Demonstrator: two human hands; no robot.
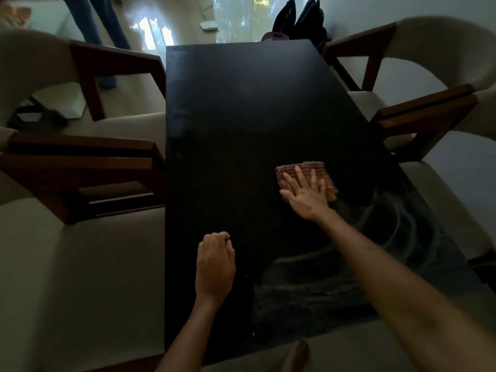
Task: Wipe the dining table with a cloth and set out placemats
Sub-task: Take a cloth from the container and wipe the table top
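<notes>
Your right hand [306, 191] presses flat, fingers straight, on the brown ribbed cloth [306, 173], spreading pressure across the black bench [241, 108]. Your left hand [214, 267], apparently clenched empty, braces nearby.

Cloth [306, 178] lies on the table [241, 116] right of centre, chairs [80, 108] flanking both sides

Cream upholstered chairs with brown wooden arms [88, 167] are set along both long sides. Two dark bags [298, 20] are seen beyond the far end, and a person's trousered legs [94, 25] at upper left.
</notes>
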